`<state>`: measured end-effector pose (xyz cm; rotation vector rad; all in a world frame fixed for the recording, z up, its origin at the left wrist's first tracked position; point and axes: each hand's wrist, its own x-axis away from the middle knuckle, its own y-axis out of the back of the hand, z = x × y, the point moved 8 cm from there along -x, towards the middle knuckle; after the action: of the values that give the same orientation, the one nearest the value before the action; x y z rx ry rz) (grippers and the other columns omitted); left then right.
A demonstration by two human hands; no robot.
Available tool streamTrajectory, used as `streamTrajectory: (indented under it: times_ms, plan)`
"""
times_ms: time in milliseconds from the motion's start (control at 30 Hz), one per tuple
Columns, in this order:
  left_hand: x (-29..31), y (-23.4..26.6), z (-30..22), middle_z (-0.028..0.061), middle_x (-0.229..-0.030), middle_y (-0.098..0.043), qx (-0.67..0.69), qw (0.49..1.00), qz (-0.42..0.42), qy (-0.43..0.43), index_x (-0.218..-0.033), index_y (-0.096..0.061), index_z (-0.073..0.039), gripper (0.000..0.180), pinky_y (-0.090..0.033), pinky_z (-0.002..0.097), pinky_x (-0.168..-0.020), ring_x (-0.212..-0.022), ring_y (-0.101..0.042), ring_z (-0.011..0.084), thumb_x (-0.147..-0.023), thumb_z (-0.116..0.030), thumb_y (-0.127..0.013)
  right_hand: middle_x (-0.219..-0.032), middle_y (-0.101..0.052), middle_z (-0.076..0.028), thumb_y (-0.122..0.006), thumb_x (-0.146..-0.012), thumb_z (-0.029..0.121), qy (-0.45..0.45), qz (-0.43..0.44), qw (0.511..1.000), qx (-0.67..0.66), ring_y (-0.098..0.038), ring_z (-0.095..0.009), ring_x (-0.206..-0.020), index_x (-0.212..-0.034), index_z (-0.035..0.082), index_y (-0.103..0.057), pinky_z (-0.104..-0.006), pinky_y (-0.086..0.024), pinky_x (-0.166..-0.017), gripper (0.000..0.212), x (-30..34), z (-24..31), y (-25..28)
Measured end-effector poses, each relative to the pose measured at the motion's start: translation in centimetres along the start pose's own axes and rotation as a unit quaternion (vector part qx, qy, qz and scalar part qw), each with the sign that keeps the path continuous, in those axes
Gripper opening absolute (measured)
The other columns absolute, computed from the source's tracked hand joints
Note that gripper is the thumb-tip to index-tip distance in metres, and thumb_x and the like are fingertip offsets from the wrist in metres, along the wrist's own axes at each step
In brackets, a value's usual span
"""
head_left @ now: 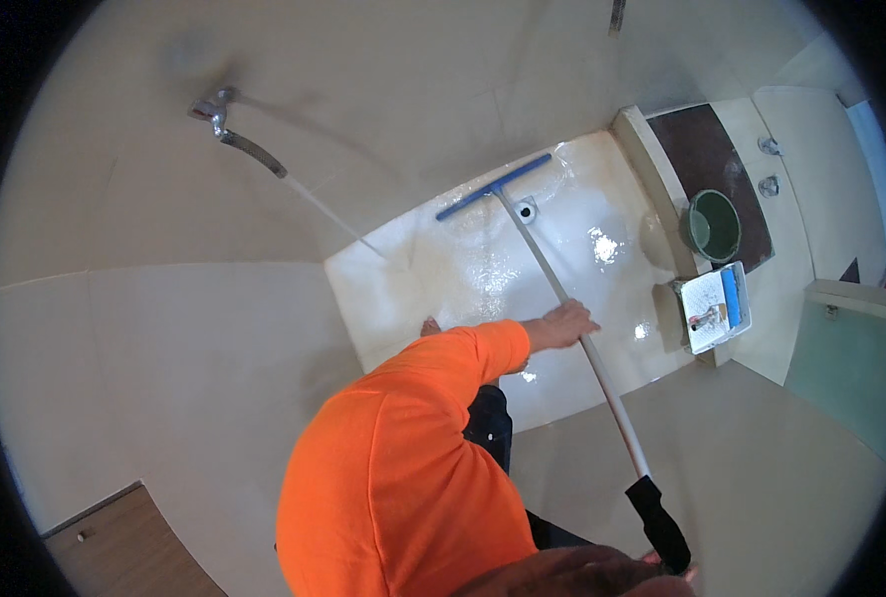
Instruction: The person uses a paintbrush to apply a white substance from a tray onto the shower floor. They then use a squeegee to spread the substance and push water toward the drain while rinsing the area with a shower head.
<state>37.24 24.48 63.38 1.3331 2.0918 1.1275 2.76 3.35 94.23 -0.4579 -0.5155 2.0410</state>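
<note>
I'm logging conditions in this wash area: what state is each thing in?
Wall tap: running, water streaming from its hose
Floor: wet, shiny
Squeegee: held, blade near the wall
Left hand: closed around the pole
Right hand: around the black grip, mostly hidden
Green bucket: upright, uncovered
White tray: uncovered, items inside
Drain: dark opening visible

Bright orange long-sleeved top (pixel 403 488), visible seam (pixel 373 448), dark trousers (pixel 489 423)
</note>
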Motion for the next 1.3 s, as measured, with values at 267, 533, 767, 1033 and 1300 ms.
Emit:
streamTrajectory:
  times_ms: [267, 533, 767, 1033, 1300]
  plan:
    - [0.2, -0.6, 1.9, 0.006, -0.08, -0.06, 0.018, 1.0, -0.002, 0.011, -0.099, -0.068, -0.018, 0.029, -0.04, 0.0408, -0.081, -0.085, -0.056, 0.0265, -0.074, -0.009, -0.058, -0.053, -0.027, 0.001, -0.044, -0.085, 0.024, -0.067, 0.026, 0.993, 0.092, -0.034, -0.015, -0.059, -0.062, 0.014, -0.03, -0.0354, -0.034, -0.065, 0.028, 0.5, -0.4, -1.9]
    - [-0.3, 2.7, -5.9, 0.0062, -0.075, -0.061, 0.095, 0.989, 0.06, -0.092, -0.104, -0.067, -0.018, 0.031, -0.042, 0.0401, -0.08, -0.083, -0.058, 0.0269, -0.076, -0.011, -0.058, -0.051, -0.038, -0.003, -0.036, -0.093, 0.033, 0.077, 0.071, 0.993, 0.056, -0.038, -0.017, -0.048, -0.061, 0.011, -0.044, -0.0371, -0.037, -0.055, 0.039, 1.2, 9.9, -10.4]
    - [-3.0, 5.3, -5.5, 0.0079, -0.08, -0.06, 0.082, 0.988, -0.003, -0.127, -0.103, -0.067, -0.017, 0.03, -0.041, 0.042, -0.084, -0.086, -0.058, 0.0284, -0.074, -0.012, -0.062, -0.059, -0.04, 0.002, -0.043, -0.089, 0.031, 0.167, 0.123, 0.946, 0.249, -0.044, -0.013, -0.056, -0.071, 0.015, -0.047, -0.0338, -0.038, -0.058, 0.024, 7.2, 9.9, -16.2]
    - [0.3, 3.2, -1.5, 0.0063, -0.093, -0.061, -0.012, 0.995, 0.072, -0.068, -0.102, -0.067, -0.02, 0.032, -0.039, 0.0544, -0.092, -0.099, -0.055, 0.0292, -0.072, -0.01, -0.064, -0.058, -0.035, 0.001, -0.049, -0.087, 0.028, 0.144, 0.028, 0.927, 0.344, -0.038, -0.014, -0.053, -0.068, 0.015, -0.035, -0.035, -0.04, -0.059, 0.027, 15.8, 5.2, -16.8]
    - [8.1, 4.1, -4.7, 0.0106, -0.1, -0.063, 0.03, 0.972, 0.188, -0.135, -0.112, -0.066, -0.024, 0.039, -0.039, 0.0586, -0.095, -0.104, -0.055, 0.0341, -0.075, -0.012, -0.059, -0.065, -0.044, 0.0, -0.051, -0.086, 0.033, 0.216, 0.074, 0.913, 0.338, -0.044, -0.015, -0.054, -0.073, 0.016, -0.04, -0.0375, -0.044, -0.061, 0.024, 22.7, 10.5, -18.2]
